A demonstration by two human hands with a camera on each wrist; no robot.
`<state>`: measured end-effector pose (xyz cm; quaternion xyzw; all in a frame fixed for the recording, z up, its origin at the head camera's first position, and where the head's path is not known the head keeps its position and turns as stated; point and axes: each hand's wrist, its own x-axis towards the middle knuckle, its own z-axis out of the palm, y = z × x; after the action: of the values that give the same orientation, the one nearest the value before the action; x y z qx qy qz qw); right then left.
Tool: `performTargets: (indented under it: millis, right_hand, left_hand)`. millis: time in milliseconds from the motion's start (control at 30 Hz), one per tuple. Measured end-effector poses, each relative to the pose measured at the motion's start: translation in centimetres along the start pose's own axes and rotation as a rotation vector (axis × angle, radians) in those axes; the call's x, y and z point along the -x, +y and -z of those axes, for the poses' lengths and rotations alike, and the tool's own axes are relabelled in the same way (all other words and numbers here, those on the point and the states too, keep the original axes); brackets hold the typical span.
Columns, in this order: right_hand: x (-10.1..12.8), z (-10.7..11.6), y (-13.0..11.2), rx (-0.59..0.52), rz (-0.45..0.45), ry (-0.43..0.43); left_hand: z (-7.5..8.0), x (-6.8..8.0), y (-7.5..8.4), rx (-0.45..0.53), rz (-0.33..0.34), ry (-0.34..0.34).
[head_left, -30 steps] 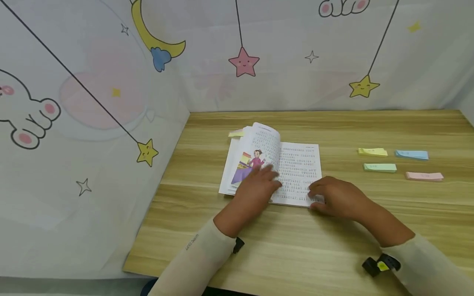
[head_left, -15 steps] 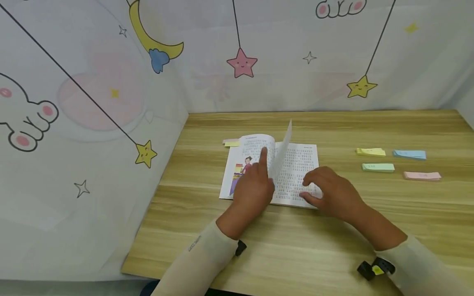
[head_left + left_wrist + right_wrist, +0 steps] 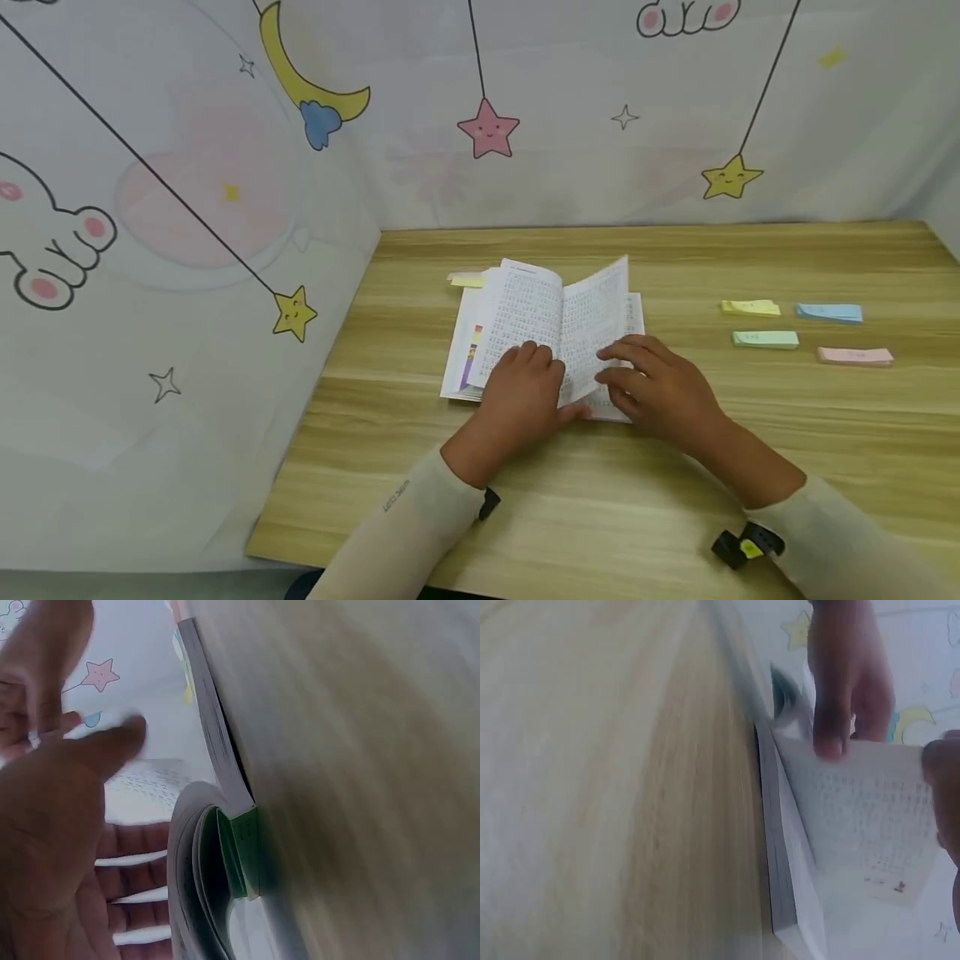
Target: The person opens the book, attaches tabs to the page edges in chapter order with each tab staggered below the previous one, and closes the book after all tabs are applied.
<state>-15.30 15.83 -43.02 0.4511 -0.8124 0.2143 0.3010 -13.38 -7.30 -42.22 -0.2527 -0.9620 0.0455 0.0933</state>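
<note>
An open book (image 3: 525, 308) of printed text lies on the table, its spine toward the middle. My left hand (image 3: 522, 387) rests on the lower left page, fingers spread, thumb reaching out over the lower middle. In the left wrist view, pages (image 3: 196, 855) curl up beside its fingers, above a green cover part (image 3: 244, 851). At the right, my right hand (image 3: 660, 387) pinches the outer edge of a raised page (image 3: 596, 304). The right wrist view has this page (image 3: 862, 817) slanting up from the page block (image 3: 780, 847), between both hands.
Yellow tabs (image 3: 468, 282) stick out from the book's upper left. On the wooden table (image 3: 750, 467) at the right lie yellow (image 3: 751, 307), blue (image 3: 828, 313), green (image 3: 765, 340) and pink (image 3: 855, 357) folded paper slips. A cartoon-printed cloth (image 3: 570, 167) stands behind and at the left.
Pages have turned over to the left, covering most of the picture, and another page is lifted at the right. My right hand has moved left to it; the left hand's pointing finger has come down.
</note>
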Motion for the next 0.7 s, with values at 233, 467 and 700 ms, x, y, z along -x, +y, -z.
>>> performTargets:
  millis: [233, 467, 700]
  right_hand:
    - [0.8, 0.8, -0.1, -0.048, -0.305, -0.294]
    - [2.1, 1.2, 1.3, -0.11, -0.377, -0.627]
    - [1.7, 1.1, 1.1, -0.117, -0.369, -0.623]
  left_hand:
    - [-0.5, -0.1, -0.7, -0.013, 0.29, 0.295]
    - [0.5, 0.1, -1.0, -0.067, -0.02, 0.037]
    - [0.3, 0.4, -0.7, -0.032, 0.133, -0.019]
